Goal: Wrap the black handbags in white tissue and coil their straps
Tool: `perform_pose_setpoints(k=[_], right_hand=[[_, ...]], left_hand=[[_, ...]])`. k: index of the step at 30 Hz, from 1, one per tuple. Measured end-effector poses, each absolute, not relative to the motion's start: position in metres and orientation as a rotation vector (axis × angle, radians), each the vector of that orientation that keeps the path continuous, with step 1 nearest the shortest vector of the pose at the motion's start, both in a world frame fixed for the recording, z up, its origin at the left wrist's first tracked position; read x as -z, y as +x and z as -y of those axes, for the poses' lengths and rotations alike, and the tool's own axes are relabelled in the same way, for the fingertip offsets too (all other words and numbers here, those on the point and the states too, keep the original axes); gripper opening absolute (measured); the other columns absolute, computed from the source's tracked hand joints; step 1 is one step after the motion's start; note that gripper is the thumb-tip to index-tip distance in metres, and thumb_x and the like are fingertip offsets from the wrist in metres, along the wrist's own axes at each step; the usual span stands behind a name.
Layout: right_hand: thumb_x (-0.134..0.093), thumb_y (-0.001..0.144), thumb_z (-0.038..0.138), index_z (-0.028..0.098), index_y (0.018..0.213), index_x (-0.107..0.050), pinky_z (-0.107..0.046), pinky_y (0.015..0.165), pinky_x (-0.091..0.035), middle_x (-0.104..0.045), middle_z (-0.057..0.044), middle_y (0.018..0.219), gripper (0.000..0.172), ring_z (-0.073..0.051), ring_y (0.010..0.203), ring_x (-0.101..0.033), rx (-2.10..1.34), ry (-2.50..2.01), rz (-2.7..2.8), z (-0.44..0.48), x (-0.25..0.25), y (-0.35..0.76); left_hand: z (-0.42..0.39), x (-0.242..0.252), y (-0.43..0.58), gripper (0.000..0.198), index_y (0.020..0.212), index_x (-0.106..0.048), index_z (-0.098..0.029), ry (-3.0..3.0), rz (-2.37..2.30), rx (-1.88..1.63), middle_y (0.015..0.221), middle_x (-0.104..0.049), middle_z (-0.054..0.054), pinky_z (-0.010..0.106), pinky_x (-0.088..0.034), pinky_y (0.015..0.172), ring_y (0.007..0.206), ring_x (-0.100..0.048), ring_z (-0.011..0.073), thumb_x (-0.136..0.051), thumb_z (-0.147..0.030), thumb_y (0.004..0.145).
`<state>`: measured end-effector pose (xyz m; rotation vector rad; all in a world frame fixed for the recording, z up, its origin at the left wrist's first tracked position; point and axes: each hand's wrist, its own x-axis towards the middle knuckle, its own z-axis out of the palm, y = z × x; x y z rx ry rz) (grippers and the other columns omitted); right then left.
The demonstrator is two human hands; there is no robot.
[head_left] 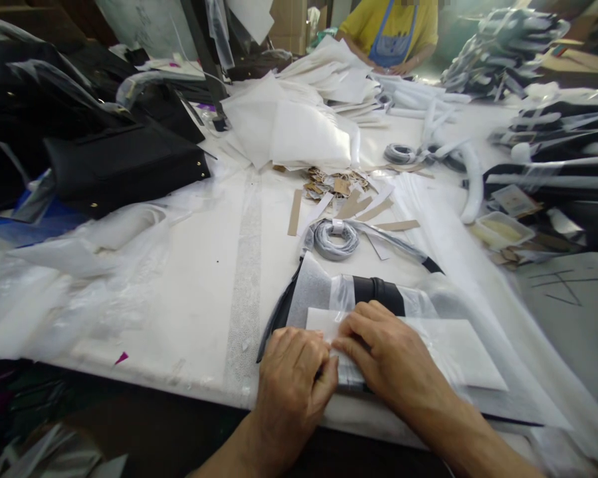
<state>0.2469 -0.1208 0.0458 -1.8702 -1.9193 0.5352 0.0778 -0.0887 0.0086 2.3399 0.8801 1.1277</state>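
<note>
My left hand and my right hand meet at the near edge of the white table. Both press with curled fingers on a white sheet with clear plastic film that lies over a black strap. The left hand's fingers pinch the sheet's left edge; the right hand's fingers lie bent over it beside them. The strap is partly wrapped in white foam paper, and its thin black end runs down to the left. A coiled grey strap lies just beyond.
A black handbag sits at the left among plastic bags. Stacks of white paper, brown card strips and wrapped straps cover the back and right. Another person in a yellow shirt works at the far side.
</note>
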Motion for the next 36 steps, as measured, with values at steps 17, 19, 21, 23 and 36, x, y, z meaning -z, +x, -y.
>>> perform_pose_setpoints(k=[17,19,21,23,36], right_hand=[[-0.062,0.084,0.020,0.021,0.071,-0.061,-0.026,0.064,-0.034,-0.063,0.000,0.075,0.013,-0.015,0.071,-0.056,-0.662,-2.067,1.823,0.109,-0.059,0.249],[-0.062,0.083,0.020,0.021,0.072,-0.062,-0.026,0.063,-0.033,-0.063,0.000,0.074,0.012,-0.015,0.070,-0.056,-0.637,-2.080,1.824,0.107,-0.058,0.250],[-0.063,0.083,0.020,0.021,0.072,-0.062,-0.026,0.063,-0.033,-0.064,0.000,0.075,0.011,-0.015,0.070,-0.056,-0.591,-2.078,1.815,0.106,-0.056,0.250],[-0.064,0.082,0.020,0.021,0.072,-0.063,-0.026,0.065,-0.035,-0.064,0.000,0.076,0.010,-0.015,0.071,-0.056,-0.550,-2.053,1.798,0.104,-0.055,0.249],[-0.069,0.073,0.053,0.021,0.086,-0.071,-0.032,0.068,-0.048,-0.072,-0.006,0.080,0.035,-0.022,0.073,-0.064,-0.048,-2.086,0.832,0.222,-0.138,0.400]], left_hand=[[0.102,-0.016,0.059,0.041,0.135,-0.054,-0.026,2.913,-0.705,-0.782,0.134,-0.060,0.008,0.047,-0.040,0.104,0.125,-0.053,0.0247,-0.050,-0.044,0.098],[0.103,-0.014,0.058,0.043,0.137,-0.052,-0.026,2.924,-0.704,-0.751,0.137,-0.058,0.008,0.046,-0.038,0.105,0.126,-0.052,0.0247,-0.051,-0.044,0.098],[0.104,-0.010,0.059,0.044,0.138,-0.051,-0.026,2.924,-0.711,-0.740,0.137,-0.058,0.007,0.047,-0.035,0.106,0.127,-0.051,0.0250,-0.052,-0.044,0.098],[0.105,-0.007,0.060,0.045,0.139,-0.050,-0.026,2.916,-0.733,-0.723,0.138,-0.058,0.006,0.046,-0.032,0.108,0.128,-0.049,0.0250,-0.053,-0.043,0.097],[0.098,-0.016,0.062,0.047,0.135,-0.054,-0.033,2.990,-0.734,-0.764,0.132,-0.063,0.002,0.039,-0.034,0.101,0.118,-0.058,0.0242,-0.062,-0.046,0.091]])
